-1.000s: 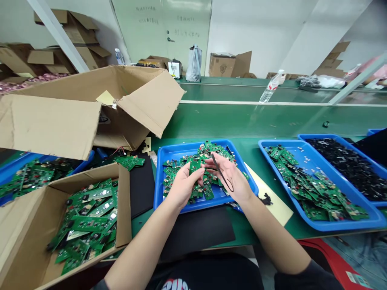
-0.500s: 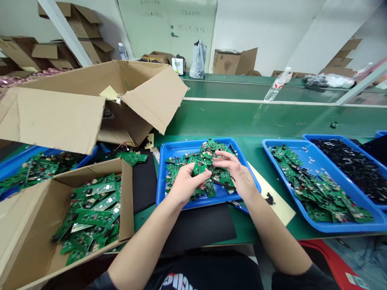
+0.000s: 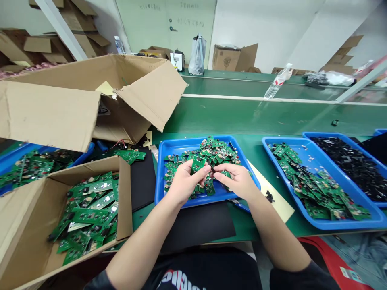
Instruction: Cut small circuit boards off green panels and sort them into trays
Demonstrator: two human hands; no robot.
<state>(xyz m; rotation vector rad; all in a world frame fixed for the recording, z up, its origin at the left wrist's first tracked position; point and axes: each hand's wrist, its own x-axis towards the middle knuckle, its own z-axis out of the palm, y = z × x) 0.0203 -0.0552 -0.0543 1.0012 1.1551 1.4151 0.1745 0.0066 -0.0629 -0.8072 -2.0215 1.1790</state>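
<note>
Over the middle blue tray (image 3: pixel 159 177), my left hand (image 3: pixel 186 181) is closed on a small green circuit board (image 3: pixel 198 163), held between thumb and fingers. Close beside it, my right hand (image 3: pixel 237 179) pinches a small black part (image 3: pixel 213 169) at the board's right edge. The part's exact kind is too small to make out, and whether it touches the board I cannot tell. Beneath both hands lies a heap of green circuit boards (image 3: pixel 213 147), partly covered by them.
An open cardboard box (image 3: pixel 125 201) of green boards stands at left, a larger carton (image 3: pixel 157 96) behind it. Blue-handled pliers (image 3: pixel 242 206) lie by the tray's front edge. To the right are a tray of boards (image 3: pixel 326 223) and a tray of black parts (image 3: pixel 350 161).
My right hand's spread fingers have come down and closed on a small black part beside the board. My left hand keeps its hold on the board. The view has shifted slightly.
</note>
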